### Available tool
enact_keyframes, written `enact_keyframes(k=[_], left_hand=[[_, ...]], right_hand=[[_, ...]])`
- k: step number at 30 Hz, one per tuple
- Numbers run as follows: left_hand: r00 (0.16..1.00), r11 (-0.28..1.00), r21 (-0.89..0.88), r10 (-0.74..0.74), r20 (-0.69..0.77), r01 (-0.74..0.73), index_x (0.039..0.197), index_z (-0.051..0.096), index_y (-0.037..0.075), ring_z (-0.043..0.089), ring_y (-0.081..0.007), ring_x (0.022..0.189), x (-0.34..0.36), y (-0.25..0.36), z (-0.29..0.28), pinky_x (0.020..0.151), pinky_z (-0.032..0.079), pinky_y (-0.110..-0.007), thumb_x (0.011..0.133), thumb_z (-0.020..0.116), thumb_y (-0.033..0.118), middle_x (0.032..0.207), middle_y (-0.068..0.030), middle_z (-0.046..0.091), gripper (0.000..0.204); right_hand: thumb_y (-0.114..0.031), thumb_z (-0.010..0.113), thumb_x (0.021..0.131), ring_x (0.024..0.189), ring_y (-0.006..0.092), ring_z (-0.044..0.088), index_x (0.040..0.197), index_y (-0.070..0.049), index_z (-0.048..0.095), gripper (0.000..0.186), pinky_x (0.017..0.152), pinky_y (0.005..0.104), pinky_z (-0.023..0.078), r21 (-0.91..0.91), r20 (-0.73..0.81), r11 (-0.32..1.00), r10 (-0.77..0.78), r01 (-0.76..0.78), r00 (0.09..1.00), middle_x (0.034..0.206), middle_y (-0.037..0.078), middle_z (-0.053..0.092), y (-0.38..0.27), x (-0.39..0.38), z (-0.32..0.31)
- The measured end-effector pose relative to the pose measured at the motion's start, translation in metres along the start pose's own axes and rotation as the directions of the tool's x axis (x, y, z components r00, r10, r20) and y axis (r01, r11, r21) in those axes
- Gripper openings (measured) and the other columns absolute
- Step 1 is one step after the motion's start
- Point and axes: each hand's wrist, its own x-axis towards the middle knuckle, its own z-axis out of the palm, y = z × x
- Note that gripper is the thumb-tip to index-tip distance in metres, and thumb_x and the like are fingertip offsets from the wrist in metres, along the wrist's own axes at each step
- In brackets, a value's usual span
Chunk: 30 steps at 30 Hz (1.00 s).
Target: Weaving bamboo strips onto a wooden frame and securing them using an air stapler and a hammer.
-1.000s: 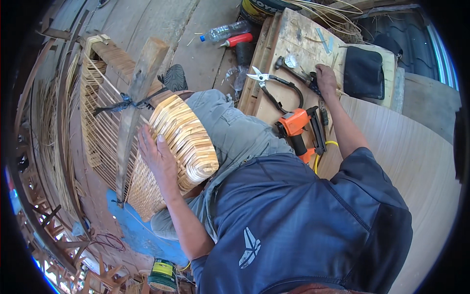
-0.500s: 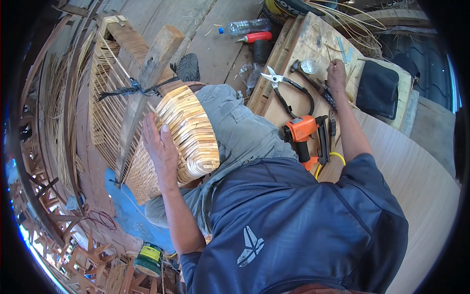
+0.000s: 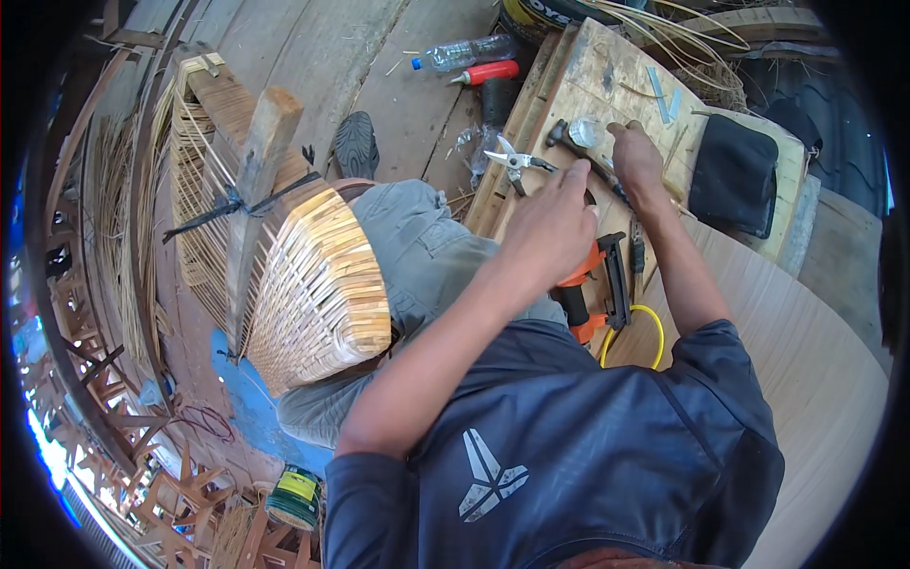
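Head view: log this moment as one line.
left hand: over pruning shears, contact unclear | right hand: beside hammer, grip unclear | woven basket: neither hand on it | orange nail gun: partly hidden

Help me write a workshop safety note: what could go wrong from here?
The left hand is close to the shears, whose blades stand apart, so a finger might get nicked. The orange nail gun lies partly hidden behind that hand and wrist in this view, so it could perhaps be bumped. Neither that hand nor the right hand is on the woven basket, so it might shift if jolted.
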Motion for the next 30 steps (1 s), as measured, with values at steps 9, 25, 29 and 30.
enact_keyframes(k=[9,25,29,30], left_hand=[[0.982,0.995,-0.032,-0.086,0.169,0.092,0.136,0.029,-0.002,0.036,-0.0389,0.126,0.095,-0.05,0.082,0.104,0.032,-0.043,0.083,0.046,0.013,0.142,-0.0244,0.027,0.058],[0.999,0.999,0.015,-0.048,-0.007,0.048,0.116,0.047,-0.005,0.058,-0.0408,0.095,0.094,-0.05,0.081,0.079,0.049,-0.046,0.072,0.055,0.003,0.119,-0.0252,0.049,0.046],[0.998,0.988,0.136,-0.067,0.0,0.066,0.094,0.061,-0.003,0.063,-0.0356,0.086,0.045,-0.014,0.032,0.07,0.051,-0.043,0.07,0.061,0.01,0.1,-0.0235,0.059,0.027],[0.99,0.993,0.114,-0.032,0.137,0.016,0.083,0.066,-0.002,0.064,-0.0347,0.081,0.028,-0.003,0.012,0.066,0.052,-0.043,0.07,0.061,0.01,0.09,-0.0209,0.063,0.018]], right_hand=[[-0.014,0.044,0.084,0.084,0.0365,0.061,0.098,-0.009,0.065,0.025,0.072,0.0437,0.05,0.027,0.162,0.999,-0.034,0.03,0.986,0.09,0.018,0.06,0.008,0.0,-0.009],[-0.012,0.047,0.089,0.097,0.0304,0.061,0.108,-0.002,0.061,0.026,0.084,0.0359,0.046,0.219,0.213,0.976,-0.051,0.004,0.976,0.102,0.018,0.064,0.057,-0.002,-0.031],[-0.013,0.045,0.088,0.096,0.0366,0.059,0.108,-0.004,0.062,0.027,0.081,0.0414,0.046,0.037,0.215,0.993,-0.116,0.11,0.97,0.101,0.023,0.062,0.022,-0.004,-0.044],[-0.013,0.045,0.088,0.096,0.0366,0.059,0.108,-0.004,0.062,0.027,0.081,0.0414,0.046,0.035,0.211,0.992,-0.129,0.124,0.969,0.101,0.023,0.062,0.022,-0.003,-0.044]])
